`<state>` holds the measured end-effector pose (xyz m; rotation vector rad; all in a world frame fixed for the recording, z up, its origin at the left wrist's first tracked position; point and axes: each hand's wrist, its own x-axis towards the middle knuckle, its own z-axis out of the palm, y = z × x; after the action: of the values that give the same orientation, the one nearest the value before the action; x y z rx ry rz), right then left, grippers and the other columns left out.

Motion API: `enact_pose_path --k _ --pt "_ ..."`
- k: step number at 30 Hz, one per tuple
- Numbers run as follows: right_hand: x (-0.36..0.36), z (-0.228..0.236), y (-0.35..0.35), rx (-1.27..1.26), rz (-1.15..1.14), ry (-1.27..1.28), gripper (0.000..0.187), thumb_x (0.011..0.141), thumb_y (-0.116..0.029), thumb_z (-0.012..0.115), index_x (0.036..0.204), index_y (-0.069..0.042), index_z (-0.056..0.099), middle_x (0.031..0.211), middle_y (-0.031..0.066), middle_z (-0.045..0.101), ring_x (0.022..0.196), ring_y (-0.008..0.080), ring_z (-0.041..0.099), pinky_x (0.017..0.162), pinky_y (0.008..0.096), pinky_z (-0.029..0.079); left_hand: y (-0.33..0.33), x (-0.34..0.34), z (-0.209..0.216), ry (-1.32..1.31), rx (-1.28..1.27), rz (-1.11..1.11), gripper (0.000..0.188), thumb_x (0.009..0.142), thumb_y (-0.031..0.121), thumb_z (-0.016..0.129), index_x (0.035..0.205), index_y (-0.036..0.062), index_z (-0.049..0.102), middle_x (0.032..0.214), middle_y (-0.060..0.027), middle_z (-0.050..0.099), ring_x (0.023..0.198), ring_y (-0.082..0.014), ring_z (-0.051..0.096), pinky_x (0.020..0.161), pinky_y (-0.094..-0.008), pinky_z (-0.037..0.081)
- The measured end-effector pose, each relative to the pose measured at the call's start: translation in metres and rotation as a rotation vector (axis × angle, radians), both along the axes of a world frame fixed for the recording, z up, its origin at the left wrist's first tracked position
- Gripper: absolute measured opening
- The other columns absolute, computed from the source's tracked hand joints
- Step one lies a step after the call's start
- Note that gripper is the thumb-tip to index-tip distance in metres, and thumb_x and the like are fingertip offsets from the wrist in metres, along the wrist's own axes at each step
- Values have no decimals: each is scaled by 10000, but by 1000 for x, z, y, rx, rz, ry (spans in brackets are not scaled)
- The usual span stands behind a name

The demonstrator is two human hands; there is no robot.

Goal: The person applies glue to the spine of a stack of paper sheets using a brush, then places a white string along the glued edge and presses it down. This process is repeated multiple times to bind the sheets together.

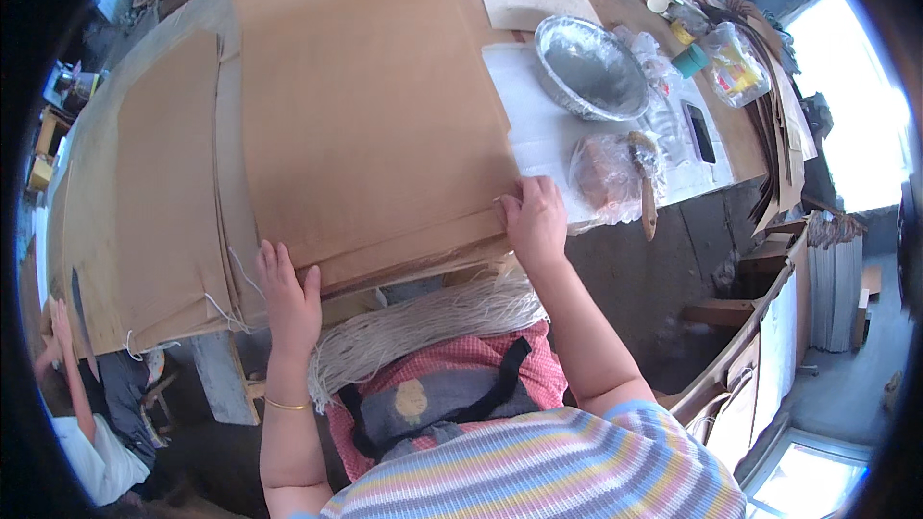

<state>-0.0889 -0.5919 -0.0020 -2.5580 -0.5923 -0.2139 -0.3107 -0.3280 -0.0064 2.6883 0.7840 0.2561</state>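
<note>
A large sheet of brown kraft paper (370, 96) lies on the table in front of me, with a folded strip (413, 245) along its near edge. My left hand (290, 300) rests at the near left corner, its fingers stretched out and the thumb apart against the edge. At the near right corner my right hand (536, 223) pinches the paper between thumb and bent fingers. A bundle of white strings (423, 341) hangs under the near table edge, over my lap.
Right of the paper stand a metal basin (591, 69), a brush (645, 183) on a plastic-wrapped lump (606, 173), and a phone (699, 133). More brown sheets with white cords (173, 183) lie to the left. Another person's hands (60, 336) are at the far left table edge.
</note>
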Motion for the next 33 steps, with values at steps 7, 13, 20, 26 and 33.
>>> enact_pose_path --k 7,13,20,26,33 --pt "9 15 19 -72 -146 267 268 762 -160 703 931 -5 565 978 190 568 981 355 544 856 437 455 3 -6 -6 -19 25 17 608 934 264 528 1367 -105 312 1473 -303 224 1380 -416 202 1131 -479 190" --pt "-2 27 -25 657 -45 612 182 824 1 557 1006 -3 562 905 96 637 890 182 617 758 334 489 9 -19 12 -380 -294 295 488 897 161 590 1286 -76 415 1335 -251 428 1187 -371 441 984 -436 381" --pt "-33 33 -27 283 163 426 244 864 -34 518 1091 42 570 905 153 655 857 193 625 768 333 488 -6 -71 10 -311 -557 264 154 896 156 596 863 6 614 679 -149 583 613 -283 581 603 -373 460" --pt "-90 -7 102 507 475 559 274 921 -86 499 1165 32 536 823 63 609 766 144 577 694 298 481 95 -146 33 -704 -95 568 237 921 177 577 771 -4 546 583 -105 505 555 -131 454 511 -343 397" --pt "-151 14 305 385 543 1201 310 880 -42 526 1172 58 503 973 125 647 864 222 640 724 303 525 314 -240 55 -456 39 594 256 912 176 586 781 -44 580 621 -36 552 596 -94 453 553 -309 410"
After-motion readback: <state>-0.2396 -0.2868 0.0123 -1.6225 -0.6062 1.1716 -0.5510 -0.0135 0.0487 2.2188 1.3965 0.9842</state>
